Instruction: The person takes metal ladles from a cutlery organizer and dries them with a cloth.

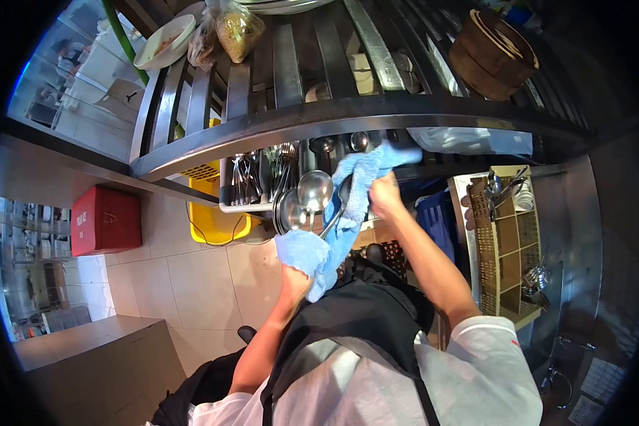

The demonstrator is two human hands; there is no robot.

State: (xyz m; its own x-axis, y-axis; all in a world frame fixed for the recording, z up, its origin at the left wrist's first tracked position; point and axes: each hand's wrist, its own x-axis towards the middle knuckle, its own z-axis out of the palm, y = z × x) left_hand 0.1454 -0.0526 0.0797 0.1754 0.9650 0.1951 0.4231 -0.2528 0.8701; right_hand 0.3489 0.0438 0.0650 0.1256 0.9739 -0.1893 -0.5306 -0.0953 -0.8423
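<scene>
A blue cloth (366, 174) stretches between my two hands. My left hand (296, 273) is mostly wrapped in it, and several large metal spoons (314, 190) stick up from that covered hand, their handles hidden by the cloth. My right hand (385, 195) is closed on the cloth beside a darker spoon, whose bowl is partly covered. Behind the spoons, a cutlery tray (245, 208) holds forks and spoons in compartments. More ladles (359, 141) lie in the dark section to its right.
A slatted metal shelf (334, 117) crosses above my hands, carrying a bamboo steamer (493, 53), a bowl (165, 42) and a bag (238, 32). On the right is a divided basket (508, 234) with utensils. A yellow bin (220, 226) and red box (106, 220) are left.
</scene>
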